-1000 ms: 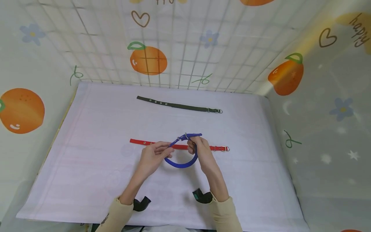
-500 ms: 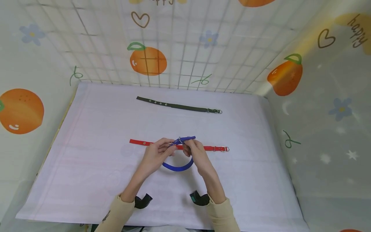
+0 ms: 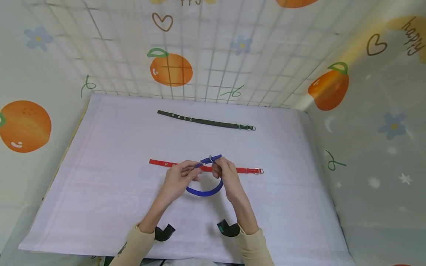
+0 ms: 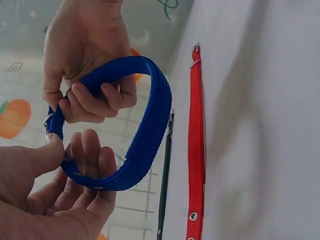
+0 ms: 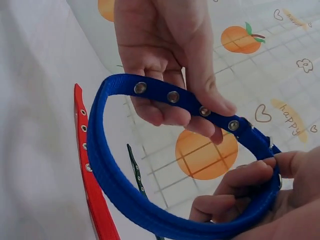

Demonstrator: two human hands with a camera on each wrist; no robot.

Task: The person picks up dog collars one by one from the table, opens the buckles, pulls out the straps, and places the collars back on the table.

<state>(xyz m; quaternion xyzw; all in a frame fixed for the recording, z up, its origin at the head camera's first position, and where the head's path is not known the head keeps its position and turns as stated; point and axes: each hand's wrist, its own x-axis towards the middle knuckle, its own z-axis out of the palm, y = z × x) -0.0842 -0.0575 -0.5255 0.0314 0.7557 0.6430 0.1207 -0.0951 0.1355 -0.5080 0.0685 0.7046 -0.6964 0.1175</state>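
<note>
A blue pet collar [image 3: 204, 193] forms a loop above the table, held up by both hands. My left hand [image 3: 178, 178] pinches its eyelet strap between thumb and fingers; metal-rimmed holes [image 5: 173, 97] show along that strap in the right wrist view. With thumb and curled fingers my right hand [image 3: 229, 177] grips the collar near the buckle [image 4: 48, 119]. Beneath the hands a red collar [image 3: 247, 170] lies flat, its middle partly hidden by them. In the right wrist view the strap passes through metal hardware near the right fingers.
A dark green collar [image 3: 216, 123] lies farther back on the white table cover [image 3: 110, 147]. Behind it rises a wire grid [image 3: 216, 70] under a printed sheet. Printed side walls stand to the left and right.
The collar's buckle part has moved left and slightly down between the hands, and the right hand has come nearer the left. The red and green collars lie unmoved.
</note>
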